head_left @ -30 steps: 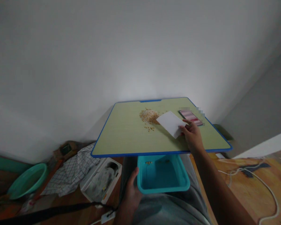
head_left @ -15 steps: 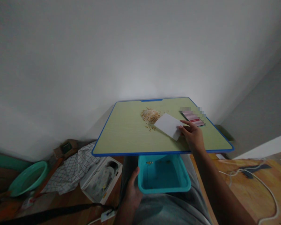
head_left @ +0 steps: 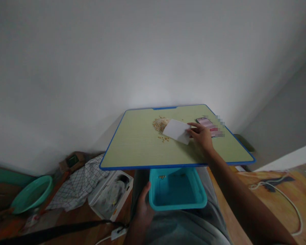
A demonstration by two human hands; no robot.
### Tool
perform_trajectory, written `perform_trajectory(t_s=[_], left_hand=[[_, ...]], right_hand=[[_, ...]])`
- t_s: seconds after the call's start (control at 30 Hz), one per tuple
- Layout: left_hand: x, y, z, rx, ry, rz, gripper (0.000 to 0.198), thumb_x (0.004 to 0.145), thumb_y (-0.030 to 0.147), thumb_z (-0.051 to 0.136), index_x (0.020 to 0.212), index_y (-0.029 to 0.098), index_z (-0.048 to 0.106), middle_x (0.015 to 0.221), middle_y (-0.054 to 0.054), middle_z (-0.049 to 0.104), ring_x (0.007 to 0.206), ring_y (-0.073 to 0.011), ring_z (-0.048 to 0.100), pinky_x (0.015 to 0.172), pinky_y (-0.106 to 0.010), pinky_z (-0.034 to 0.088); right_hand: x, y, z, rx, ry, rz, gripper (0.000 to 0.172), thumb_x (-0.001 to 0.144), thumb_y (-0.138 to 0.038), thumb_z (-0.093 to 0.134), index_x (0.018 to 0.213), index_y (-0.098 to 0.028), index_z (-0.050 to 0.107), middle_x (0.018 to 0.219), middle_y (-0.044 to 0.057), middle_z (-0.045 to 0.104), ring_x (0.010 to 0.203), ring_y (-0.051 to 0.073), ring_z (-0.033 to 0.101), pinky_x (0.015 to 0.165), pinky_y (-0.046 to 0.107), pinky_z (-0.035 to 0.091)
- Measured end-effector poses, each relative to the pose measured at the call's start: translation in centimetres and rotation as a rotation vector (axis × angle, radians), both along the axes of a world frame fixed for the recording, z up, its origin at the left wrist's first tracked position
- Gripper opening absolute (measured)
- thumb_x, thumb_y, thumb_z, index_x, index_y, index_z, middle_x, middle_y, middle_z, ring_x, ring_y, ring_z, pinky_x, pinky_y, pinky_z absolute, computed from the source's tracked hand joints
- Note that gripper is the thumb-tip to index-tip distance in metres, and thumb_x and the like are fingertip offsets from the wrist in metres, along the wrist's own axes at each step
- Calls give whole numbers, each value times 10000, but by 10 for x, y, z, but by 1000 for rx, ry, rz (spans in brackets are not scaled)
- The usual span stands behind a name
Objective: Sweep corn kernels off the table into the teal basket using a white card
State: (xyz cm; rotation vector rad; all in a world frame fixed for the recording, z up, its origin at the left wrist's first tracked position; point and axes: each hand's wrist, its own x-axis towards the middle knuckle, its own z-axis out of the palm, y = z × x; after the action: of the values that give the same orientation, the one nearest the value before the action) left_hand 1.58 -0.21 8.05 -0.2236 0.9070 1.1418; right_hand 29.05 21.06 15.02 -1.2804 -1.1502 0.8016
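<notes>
On the green table (head_left: 142, 149), the right hand (head_left: 202, 136) pinches the near edge of a white card (head_left: 177, 131), its far edge touching the grain pile (head_left: 160, 124). Card appears light, thin, moderately stiff; best held by that edge. Left hand (head_left: 142, 206) grips the teal bin (head_left: 177, 203) at its left rim.

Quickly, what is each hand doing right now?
Left hand: grip on the turquoise bin.
Right hand: pinching the white card beside the grains.
</notes>
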Motion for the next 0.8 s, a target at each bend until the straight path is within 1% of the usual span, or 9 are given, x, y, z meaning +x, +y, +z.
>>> perform_trajectory(t_s=[0.1,0.17,0.23,0.33,0.47,0.6,0.67,0.73,0.8], left_hand=[[4,3,15,-64,17,96,637,1172,295,592,1698,-50,486,1044,-175,833,1121,-318,828,1190,-443,584],[6,3,22,-101,53,134,715,1134,251,661,1757,-5,420,973,-130,833,1026,-296,842,1147,-415,608],[7,3,26,-111,68,141,787,1120,241,674,1806,43,342,979,-115,835,1006,-292,842,1114,-411,624],[7,2,24,-80,62,136,807,1129,256,653,1821,47,296,1088,-152,835,1037,-308,839,1077,-428,641],[4,2,14,-62,71,131,817,1109,231,675,1816,47,309,1184,-171,824,1112,-318,829,1090,-439,639],[1,3,7,-24,-9,58,802,1137,346,646,1770,-46,348,1180,-206,818,1169,-328,815,1115,-432,630],[2,3,10,-23,-17,68,757,1144,343,636,1743,-55,399,1141,-206,822,1163,-329,818,1121,-435,628],[4,3,17,-70,37,119,671,1152,283,613,1703,-69,458,1068,-201,824,1109,-320,831,1120,-429,630],[4,3,21,-90,68,155,655,1151,246,609,1707,-63,454,1011,-191,823,1073,-313,837,1132,-431,626]], right_hand=[[-5,3,1,-1,-25,9,546,738,-440,884,1194,-140,869,835,96,852,626,199,712,600,305,564],[-7,2,1,-5,-32,9,514,750,-404,868,1194,-145,874,849,100,858,632,203,719,596,302,562],[-8,1,1,-13,-38,8,496,760,-385,861,1199,-154,876,862,102,864,628,204,719,586,300,554],[-8,-1,1,-17,-44,3,490,765,-385,864,1199,-157,877,852,100,862,612,201,707,572,294,535],[-8,-2,3,-20,-54,4,490,760,-371,846,1199,-157,886,849,94,863,591,187,689,558,283,518],[-7,-4,5,-40,-64,0,497,761,-356,839,1212,-152,888,863,101,867,591,188,688,551,280,514],[-6,-5,5,-44,-69,-1,503,765,-360,844,1220,-148,886,874,104,868,604,191,692,559,283,519],[-5,-6,5,-48,-82,-2,503,769,-372,851,1218,-148,886,865,100,862,604,189,683,563,286,515],[-4,-7,4,-51,-99,-2,497,772,-381,855,1213,-153,886,852,92,855,595,185,667,564,289,503]])
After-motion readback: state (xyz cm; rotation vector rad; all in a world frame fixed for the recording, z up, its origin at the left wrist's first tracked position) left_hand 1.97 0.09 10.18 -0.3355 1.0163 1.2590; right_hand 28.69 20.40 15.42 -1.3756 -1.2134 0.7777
